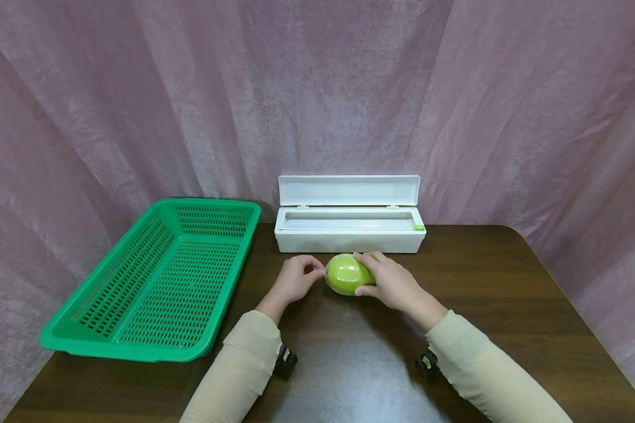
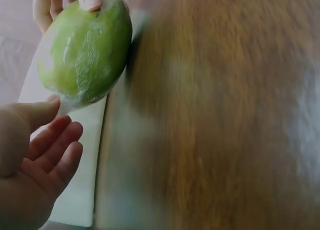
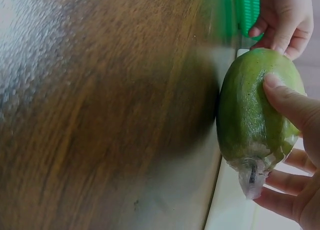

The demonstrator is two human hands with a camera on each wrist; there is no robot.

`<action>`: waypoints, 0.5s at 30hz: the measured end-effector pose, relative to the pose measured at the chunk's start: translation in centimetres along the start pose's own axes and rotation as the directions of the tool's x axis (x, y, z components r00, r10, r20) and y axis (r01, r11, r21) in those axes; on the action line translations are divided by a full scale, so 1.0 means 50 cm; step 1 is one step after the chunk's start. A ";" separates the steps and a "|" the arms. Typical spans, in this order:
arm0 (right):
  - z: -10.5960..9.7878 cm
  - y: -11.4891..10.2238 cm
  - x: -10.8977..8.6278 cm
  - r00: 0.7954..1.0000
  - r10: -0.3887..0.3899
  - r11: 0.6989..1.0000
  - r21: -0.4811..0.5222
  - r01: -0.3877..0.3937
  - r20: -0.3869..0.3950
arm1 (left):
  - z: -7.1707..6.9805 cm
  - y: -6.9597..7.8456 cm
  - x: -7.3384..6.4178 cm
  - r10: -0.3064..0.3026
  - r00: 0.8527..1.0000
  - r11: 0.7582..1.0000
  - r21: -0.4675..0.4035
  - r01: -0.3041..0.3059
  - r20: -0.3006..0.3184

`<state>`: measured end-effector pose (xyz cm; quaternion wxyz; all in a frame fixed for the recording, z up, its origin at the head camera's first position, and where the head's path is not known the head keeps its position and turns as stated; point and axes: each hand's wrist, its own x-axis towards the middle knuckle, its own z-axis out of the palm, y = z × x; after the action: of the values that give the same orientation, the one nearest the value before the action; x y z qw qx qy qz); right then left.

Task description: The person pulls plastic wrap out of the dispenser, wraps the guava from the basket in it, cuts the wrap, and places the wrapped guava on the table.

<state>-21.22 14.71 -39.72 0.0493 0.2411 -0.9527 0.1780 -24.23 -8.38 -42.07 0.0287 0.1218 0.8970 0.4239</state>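
Note:
A plump green fruit [image 1: 345,274], smooth and oval, is wrapped in clear plastic film. My right hand [image 1: 394,283] grips it, thumb on the near side and fingers around the far side. At the fruit's left end, the left hand [image 1: 295,279] pinches a gathered tail of the film [image 2: 67,106] between thumb and fingertips. Another twisted tuft of film [image 3: 253,180] sticks out from the opposite end, near the right fingers. Behind the hands stands a white film dispenser box [image 1: 349,242] with its lid raised and a roll inside.
To the left, a large green plastic basket [image 1: 211,329] with slotted walls sits on the dark wooden table [image 1: 487,305]. A pink curtain [image 1: 349,88] hangs behind the table. The dispenser has a small green piece [image 1: 418,227] at its right end.

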 end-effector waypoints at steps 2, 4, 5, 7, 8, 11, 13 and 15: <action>0.001 0.000 0.000 1.000 0.001 1.000 -0.001 -0.001 -0.003 | 0.003 0.002 0.000 -0.005 1.000 1.000 -0.001 0.005 -0.010; 0.001 0.000 -0.001 1.000 -0.001 1.000 -0.005 0.001 -0.006 | 0.006 0.005 0.001 -0.005 1.000 1.000 -0.003 0.005 -0.017; 0.001 -0.001 -0.001 1.000 -0.001 1.000 -0.006 0.001 -0.006 | 0.008 0.006 0.002 -0.010 1.000 1.000 -0.007 0.010 -0.019; 0.001 -0.002 -0.001 1.000 -0.002 1.000 -0.008 0.002 -0.007 | 0.010 0.009 0.003 -0.023 0.999 1.000 -0.010 0.023 -0.027; 0.001 -0.002 -0.002 1.000 -0.003 1.000 -0.008 0.003 -0.008 | 0.012 0.011 0.004 -0.031 0.999 0.999 -0.012 0.030 -0.030; 0.000 -0.003 -0.002 1.000 -0.011 1.000 -0.012 0.010 -0.010 | 0.015 0.015 0.009 -0.064 0.997 0.998 -0.012 0.064 -0.032; 0.000 -0.003 -0.001 1.000 -0.014 1.000 -0.013 0.014 -0.012 | 0.017 0.017 0.012 -0.094 0.995 0.996 -0.013 0.093 -0.033; 0.000 -0.003 -0.001 1.000 -0.016 1.000 -0.016 0.016 -0.014 | 0.017 0.019 0.015 -0.135 0.990 0.990 -0.031 0.134 -0.035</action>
<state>-21.12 14.58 -39.68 0.0593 0.2471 -0.9518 0.1716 -24.65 -6.97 -41.86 0.0423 0.0527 0.8974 0.4360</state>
